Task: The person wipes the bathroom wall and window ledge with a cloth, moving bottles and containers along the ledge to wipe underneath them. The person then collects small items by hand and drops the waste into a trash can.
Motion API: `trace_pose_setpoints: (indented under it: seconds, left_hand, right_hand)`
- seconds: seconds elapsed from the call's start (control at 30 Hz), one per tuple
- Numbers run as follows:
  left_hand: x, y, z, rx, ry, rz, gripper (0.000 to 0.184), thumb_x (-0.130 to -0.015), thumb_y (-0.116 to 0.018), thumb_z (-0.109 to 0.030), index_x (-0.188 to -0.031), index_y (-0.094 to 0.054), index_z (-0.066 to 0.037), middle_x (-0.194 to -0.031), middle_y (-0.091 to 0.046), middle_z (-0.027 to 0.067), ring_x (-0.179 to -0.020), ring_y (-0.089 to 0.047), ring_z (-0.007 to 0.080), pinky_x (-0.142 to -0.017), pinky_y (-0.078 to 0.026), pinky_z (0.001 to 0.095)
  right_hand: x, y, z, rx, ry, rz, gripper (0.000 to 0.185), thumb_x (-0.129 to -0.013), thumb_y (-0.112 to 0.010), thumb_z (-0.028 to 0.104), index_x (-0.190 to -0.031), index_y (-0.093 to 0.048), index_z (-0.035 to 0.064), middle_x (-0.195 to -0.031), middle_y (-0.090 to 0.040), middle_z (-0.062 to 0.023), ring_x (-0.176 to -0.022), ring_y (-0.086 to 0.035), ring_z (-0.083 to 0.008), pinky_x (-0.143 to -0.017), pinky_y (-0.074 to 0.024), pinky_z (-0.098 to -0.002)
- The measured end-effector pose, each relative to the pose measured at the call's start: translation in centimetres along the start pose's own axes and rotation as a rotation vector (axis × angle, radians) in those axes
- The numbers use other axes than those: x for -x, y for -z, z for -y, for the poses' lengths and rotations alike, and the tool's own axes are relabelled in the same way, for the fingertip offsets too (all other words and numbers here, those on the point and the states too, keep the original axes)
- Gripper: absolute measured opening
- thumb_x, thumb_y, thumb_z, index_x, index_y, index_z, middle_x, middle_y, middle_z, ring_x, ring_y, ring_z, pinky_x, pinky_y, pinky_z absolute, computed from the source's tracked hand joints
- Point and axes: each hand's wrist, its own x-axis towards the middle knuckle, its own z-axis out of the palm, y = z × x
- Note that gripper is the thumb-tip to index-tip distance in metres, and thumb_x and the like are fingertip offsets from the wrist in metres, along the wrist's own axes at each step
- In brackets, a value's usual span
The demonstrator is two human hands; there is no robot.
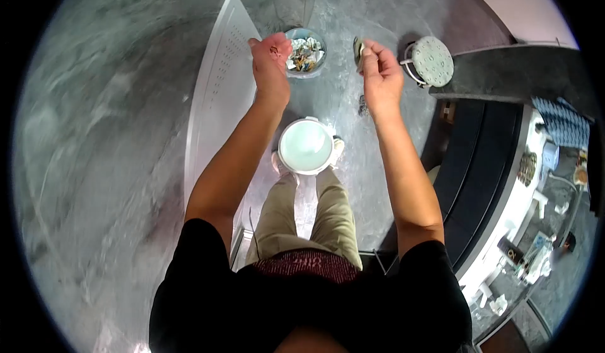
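Note:
My right hand (383, 79) is raised ahead on the right, thumb and fingers pinched on a small dark oval disc with a pale edge (358, 52); its exact kind is unclear. Ahead on the left, my left hand (271, 66) is raised, its thumb apart from loosely bent fingers. A small dark reddish spot shows at its palm, too small to make out. Below and between both hands, a round white bucket (306, 119) of pale, greenish water stands by my feet. Beyond it, beside my left hand, is a round bin (322, 43) filled with crumpled tissues and scraps.
A white perforated door panel (217, 94) stands at the left. On the right are a round stool (431, 62), dark drawers (469, 164) and a washbasin counter (498, 246) with bottles. A drain (363, 105) lies in the grey floor (113, 132).

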Motion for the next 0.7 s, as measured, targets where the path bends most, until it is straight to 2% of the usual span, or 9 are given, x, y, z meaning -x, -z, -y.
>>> trace_pose_setpoints:
  seconds: [0.1,0.2,0.23,0.37,0.47,0.57,0.6,0.63,0.7]
  left_hand:
    - [-4.0,-0.5,2.4,-0.002,-0.33,0.142,0.06,-0.097,-0.022,-0.05,-0.099,-0.053,0.001,-0.098,-0.056,0.0108,-0.093,-0.054,0.0212,-0.096,-0.04,0.0338]
    - [-10.8,0.9,9.2,-0.126,-0.344,0.042,0.061,-0.096,-0.026,-0.05,-0.111,-0.053,0.003,-0.108,-0.055,0.0121,-0.103,-0.053,0.0206,-0.098,-0.038,0.0333]
    - [-11.7,1.2,10.7,-0.179,-0.129,0.008,0.063,-0.097,-0.023,-0.051,-0.124,-0.048,0.0,-0.116,-0.054,0.0113,-0.11,-0.049,0.0205,-0.1,-0.035,0.035]
    - [-17.1,3.3,15.0,-0.2,0.263,-0.2,0.073,-0.093,-0.021,-0.06,-0.136,-0.037,-0.003,-0.133,-0.045,0.0098,-0.124,-0.038,0.0214,-0.107,-0.023,0.0348]
    - [-18.0,7.0,16.0,-0.132,0.193,-0.098,0.086,-0.087,-0.021,-0.07,-0.143,-0.023,-0.004,-0.145,-0.03,0.008,-0.136,-0.02,0.0197,-0.111,-0.008,0.0347]
    - [-19.7,9.8,16.3,-0.55,0.234,0.319,0.098,-0.079,-0.017,-0.079,-0.146,-0.01,-0.006,-0.153,-0.012,0.0054,-0.14,-0.008,0.0184,-0.112,0.002,0.0357]
    - [-18.2,8.5,15.0,-0.249,0.343,0.278,0.094,-0.081,-0.017,-0.077,-0.146,-0.011,-0.009,-0.152,-0.012,0.0079,-0.14,-0.008,0.0214,-0.112,-0.001,0.0379]
    - [-17.0,7.6,14.0,0.053,0.448,0.233,0.09,-0.083,-0.018,-0.074,-0.146,-0.011,-0.011,-0.152,-0.011,0.0104,-0.14,-0.009,0.0245,-0.113,-0.005,0.0401]
    - [-16.6,6.9,13.4,0.08,0.435,0.221,0.088,-0.084,-0.018,-0.073,-0.146,-0.012,-0.011,-0.152,-0.011,0.0111,-0.14,-0.007,0.0245,-0.112,-0.003,0.0409]
  right_hand:
    - [-4.0,-2.3,0.3,0.21,0.683,-0.142,0.017,-0.086,-0.057,0.006,-0.102,-0.063,0.0032,-0.095,-0.06,-0.0113,-0.079,-0.058,-0.0169,-0.063,-0.0484,-0.0262]
    - [-9.6,-5.2,-7.1,0.282,0.651,-0.104,0.017,-0.087,-0.057,0.011,-0.101,-0.062,0.0027,-0.095,-0.06,-0.0142,-0.083,-0.06,-0.0252,-0.07,-0.0494,-0.0313]
    - [-11.1,-5.7,-10.1,0.58,0.523,-0.02,0.025,-0.09,-0.054,0.018,-0.109,-0.061,0.0036,-0.11,-0.061,-0.0162,-0.098,-0.06,-0.0299,-0.084,-0.0476,-0.0334]
    - [-13.4,-4.3,-17.7,0.657,0.341,-0.096,0.028,-0.089,-0.056,0.023,-0.11,-0.062,0.0045,-0.111,-0.061,-0.0188,-0.1,-0.06,-0.0327,-0.086,-0.0469,-0.0366]
    - [-12.0,0.2,-22.0,0.57,0.05,0.074,0.024,-0.089,-0.057,0.022,-0.103,-0.065,0.0043,-0.098,-0.065,-0.0164,-0.085,-0.065,-0.0259,-0.075,-0.0496,-0.0312]
    - [-9.1,0.7,-20.9,0.511,-0.083,0.198,0.019,-0.09,-0.056,0.019,-0.098,-0.065,0.0043,-0.095,-0.066,-0.0146,-0.08,-0.065,-0.0223,-0.07,-0.0494,-0.0289]
    - [-8.2,-0.3,-19.8,0.527,-0.12,0.229,0.017,-0.09,-0.056,0.017,-0.097,-0.065,0.0039,-0.095,-0.066,-0.0139,-0.08,-0.064,-0.0211,-0.07,-0.0489,-0.0283]
    - [-7.7,-1.8,-19.0,0.428,0.1,0.26,0.018,-0.09,-0.055,0.015,-0.1,-0.064,0.0037,-0.1,-0.065,-0.0144,-0.086,-0.063,-0.0232,-0.074,-0.0484,-0.0297]
    - [-7.1,-5.7,-17.7,0.283,0.452,0.313,0.022,-0.088,-0.054,0.013,-0.106,-0.061,0.0046,-0.104,-0.062,-0.0165,-0.094,-0.059,-0.0298,-0.079,-0.0471,-0.0355]
